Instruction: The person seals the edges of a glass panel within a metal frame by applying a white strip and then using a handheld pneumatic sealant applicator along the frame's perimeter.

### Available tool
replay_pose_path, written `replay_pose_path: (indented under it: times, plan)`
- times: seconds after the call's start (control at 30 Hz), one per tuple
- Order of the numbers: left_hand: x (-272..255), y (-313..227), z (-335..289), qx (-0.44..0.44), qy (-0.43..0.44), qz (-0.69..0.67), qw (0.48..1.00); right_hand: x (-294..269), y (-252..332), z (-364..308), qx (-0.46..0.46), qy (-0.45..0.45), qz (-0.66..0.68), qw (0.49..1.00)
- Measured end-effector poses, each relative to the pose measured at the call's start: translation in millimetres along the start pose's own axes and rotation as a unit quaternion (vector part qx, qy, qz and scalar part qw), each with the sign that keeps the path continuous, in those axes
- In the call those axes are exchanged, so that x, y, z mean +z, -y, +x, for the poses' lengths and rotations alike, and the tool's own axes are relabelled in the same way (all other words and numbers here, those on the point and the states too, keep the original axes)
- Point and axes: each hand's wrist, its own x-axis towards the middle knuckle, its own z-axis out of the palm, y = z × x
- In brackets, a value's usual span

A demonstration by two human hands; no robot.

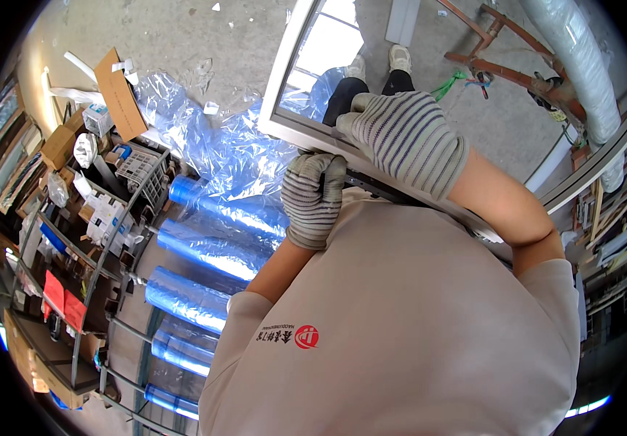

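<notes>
bright, glare on film [237, 142], fisheye-bent edges

White-framed glass panel [302, 134], angled diagonally

The framed pane [283, 69] runs out past the view's upper edge, and the right hand [409, 142] covers part of its near edge; the left hand [313, 198] curls its fingers' ends out of sight; a wrapped roll [582, 69] is cut off above; white scraps [216, 7] on the floor [146, 36] are too small to tell

A round red logo [306, 336] with dark lettering [278, 336] beside it stands on the grey shirt [429, 312].
</notes>
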Motion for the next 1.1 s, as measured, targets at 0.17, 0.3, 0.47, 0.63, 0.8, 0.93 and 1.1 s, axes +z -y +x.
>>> replay_pose_path:
  times: [0.17, 0.3, 0.47, 0.63, 0.8, 0.93, 1.1]
  plan:
    - [1.0, 0.7, -0.5, -0.009, -0.003, -0.01, 1.0, 2.2, 1.0, -7.8, 0.011, -0.006, -0.008, 1.0]
    - [0.8, -0.1, 0.1, -0.01, -0.002, -0.008, 1.0, 0.7, -0.5, -11.3, 0.031, -0.012, 0.012, 0.999]
    - [0.4, -2.1, 1.0, -0.016, 0.002, -0.016, 1.0, 6.7, -8.4, -14.0, 0.019, -0.089, 0.059, 0.994]
    - [-0.2, -3.9, 3.2, -0.022, 0.01, -0.022, 0.999, 9.1, -2.5, -1.3, 0.03, -0.034, 0.07, 0.997]
    - [-0.1, -2.4, 1.2, -0.007, -0.002, -0.016, 1.0, 12.3, -3.2, 3.2, 0.014, -0.03, 0.044, 0.998]
    - [0.9, 1.1, -1.1, 0.013, 0.003, -0.012, 1.0, 4.7, -1.6, 6.1, 0.024, -0.021, -0.014, 0.999]
    - [0.5, -0.9, 2.1, 0.001, 0.004, -0.015, 1.0, -5.5, -1.7, 9.8, 0.004, -0.013, -0.079, 0.997]
